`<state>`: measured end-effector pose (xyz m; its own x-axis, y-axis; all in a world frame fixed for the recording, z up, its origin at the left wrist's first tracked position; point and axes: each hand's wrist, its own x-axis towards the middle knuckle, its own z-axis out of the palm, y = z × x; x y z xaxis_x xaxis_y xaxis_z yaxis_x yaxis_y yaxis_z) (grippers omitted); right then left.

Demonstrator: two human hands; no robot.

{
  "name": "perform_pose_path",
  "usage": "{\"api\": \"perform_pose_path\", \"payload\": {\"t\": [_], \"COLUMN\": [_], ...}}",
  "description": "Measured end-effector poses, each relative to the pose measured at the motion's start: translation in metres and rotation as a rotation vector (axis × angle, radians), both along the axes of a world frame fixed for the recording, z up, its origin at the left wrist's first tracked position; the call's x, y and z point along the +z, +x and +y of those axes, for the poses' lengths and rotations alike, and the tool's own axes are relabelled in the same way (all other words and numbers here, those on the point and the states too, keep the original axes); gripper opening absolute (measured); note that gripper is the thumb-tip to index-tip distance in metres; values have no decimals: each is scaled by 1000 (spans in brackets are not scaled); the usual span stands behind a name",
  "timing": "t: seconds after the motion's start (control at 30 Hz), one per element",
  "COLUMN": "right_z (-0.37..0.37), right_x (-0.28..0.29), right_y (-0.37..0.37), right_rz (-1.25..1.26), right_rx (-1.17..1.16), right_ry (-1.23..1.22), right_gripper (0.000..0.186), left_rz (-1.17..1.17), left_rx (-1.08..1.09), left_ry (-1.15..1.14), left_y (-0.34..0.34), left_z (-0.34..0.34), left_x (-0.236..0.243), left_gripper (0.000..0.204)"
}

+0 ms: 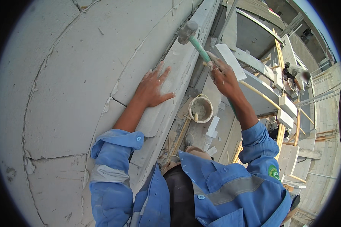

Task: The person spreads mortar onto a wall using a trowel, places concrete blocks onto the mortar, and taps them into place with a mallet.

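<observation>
My right hand (224, 77) grips the green handle of a sledgehammer (188, 32), fingers wrapped round it. Its worn grey head is up against or just over the far end of a long light-grey block (180, 56) at the wall's edge; I cannot tell whether it touches. Flat on the near part of that block lies my left hand (154, 87), fingers spread, dusted with white mortar and holding nothing. To the left rises the wall of large grey blocks (75, 79), with rough mortar joints between them.
Below, between the wall and my body, stands a bucket (201, 109) with mortar and a tool handle in it. White block pieces (213, 126) lie beside it. Wooden poles (280, 136) and more blocks (288, 106) are at right, where another person (297, 73) crouches.
</observation>
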<state>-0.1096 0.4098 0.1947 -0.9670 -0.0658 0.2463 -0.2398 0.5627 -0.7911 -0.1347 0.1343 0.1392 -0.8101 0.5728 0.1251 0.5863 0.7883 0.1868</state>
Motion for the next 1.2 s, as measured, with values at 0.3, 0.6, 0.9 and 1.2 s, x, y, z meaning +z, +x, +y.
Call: {"api": "perform_pose_path", "payload": {"t": [0.3,0.6,0.9,1.2], "right_z": [-15,-14,-38,-28], "right_x": [82,-35,19,-18], "right_y": [21,47,73,53], "right_rz": [254,44,-44,-167], "right_rx": [-33,73,73,182], "right_ry": [-184,267,-54,127], "right_gripper": [43,42,42,40], "left_rz": [-101,-189,-243,-197], "left_rx": [272,358,373,341], "left_ry": [96,26,57,47], "left_y": [26,43,43,35], "left_z": [2,-1,-7,1], "left_x": [5,10,9,4], "left_gripper": [109,104,106,106]}}
